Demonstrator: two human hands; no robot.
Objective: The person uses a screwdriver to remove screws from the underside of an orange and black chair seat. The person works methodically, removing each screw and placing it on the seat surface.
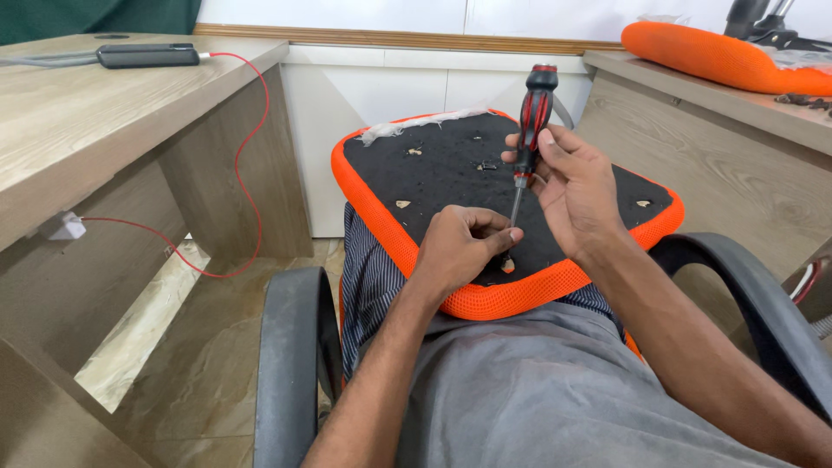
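A person sits in a chair with black armrests (290,347), seen from their own head looking down, with an orange-edged chair seat pad (485,195) resting upside down across their lap, its black underside facing up. The right hand (576,186) is closed around the lower part of the handle of a red and black screwdriver (530,130), held nearly upright with the handle at the top and the thin metal shaft pointing down toward the pad. The left hand (459,247) lies on the black underside near the pad's front edge, fingers curled in, with the fingertips pinched against the screwdriver's shaft just above its tip; what lies under the tip cannot be made out. Small pale marks dot the black surface. To the left stands a wooden desk (78,121) with a dark flat device (147,55) on top, and a red cable (247,173) runs from it down over the desk's edge to a small white plug (65,227). To the right is another wooden desk (719,147), with a second orange cushion (719,56) lying on top of it.
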